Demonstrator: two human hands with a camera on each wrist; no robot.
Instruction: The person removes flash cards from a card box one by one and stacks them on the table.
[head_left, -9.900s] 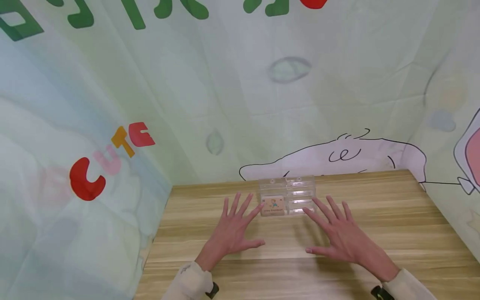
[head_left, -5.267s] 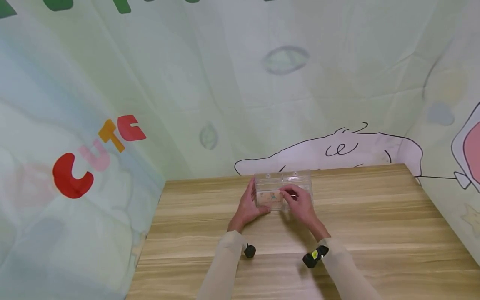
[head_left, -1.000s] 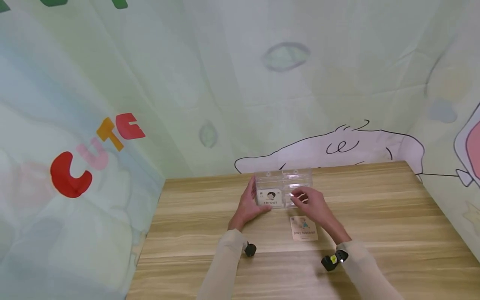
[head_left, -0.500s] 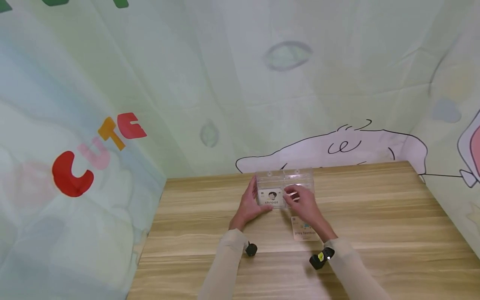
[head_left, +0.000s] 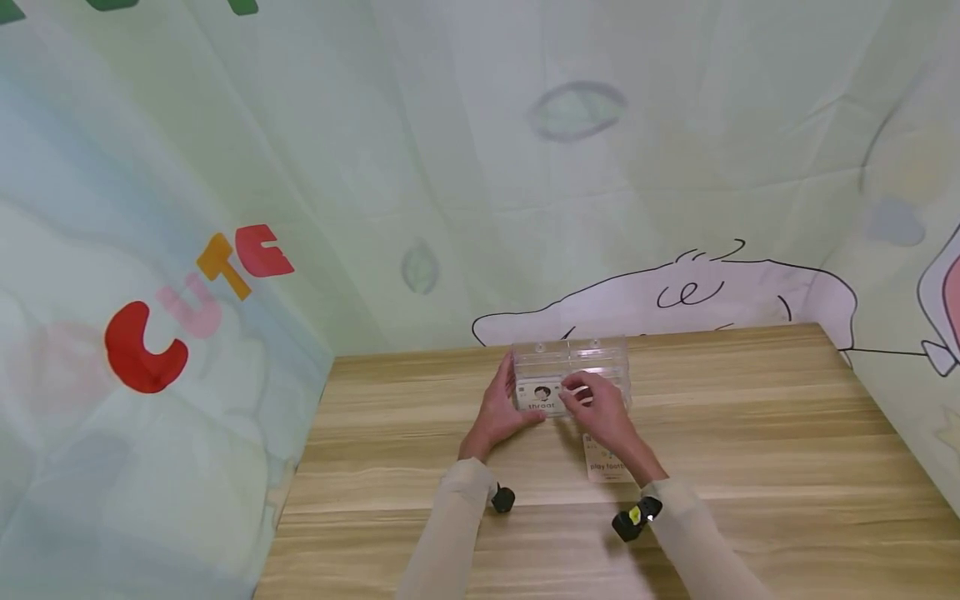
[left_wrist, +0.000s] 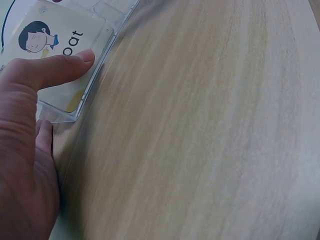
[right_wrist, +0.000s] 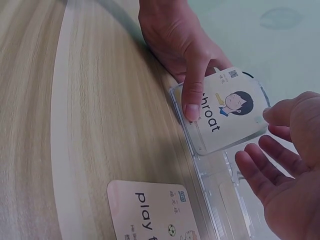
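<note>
A clear plastic card holder (head_left: pixel 542 360) with two side-by-side sections stands at the back of the wooden table. My left hand (head_left: pixel 498 410) grips its left side, thumb across the front of a white flashcard (head_left: pixel 538 395) reading "throat", which sits in the left section. At that card's right edge, my right hand (head_left: pixel 602 410) pinches the corner between thumb and index finger; the other fingers hang loosely over the right section. The right wrist view shows the flashcard (right_wrist: pixel 235 102) tilted a little out of the holder. A pink flashcard (right_wrist: pixel 150 210) reading "play football" lies flat on the table, partly behind my right forearm in the head view.
The wooden table (head_left: pixel 390 433) runs back to a printed cloth backdrop (head_left: pixel 465 208) just behind the holder. Another cloth wall (head_left: pixel 225 467) borders the table's left side. Black wrist cameras (head_left: pixel 637 518) sit at both cuffs.
The pink flashcard left the holder for the table, exposing the "throat" card. In the last second my right hand moved left from the right section and took that card's edge. The left hand stays put.
</note>
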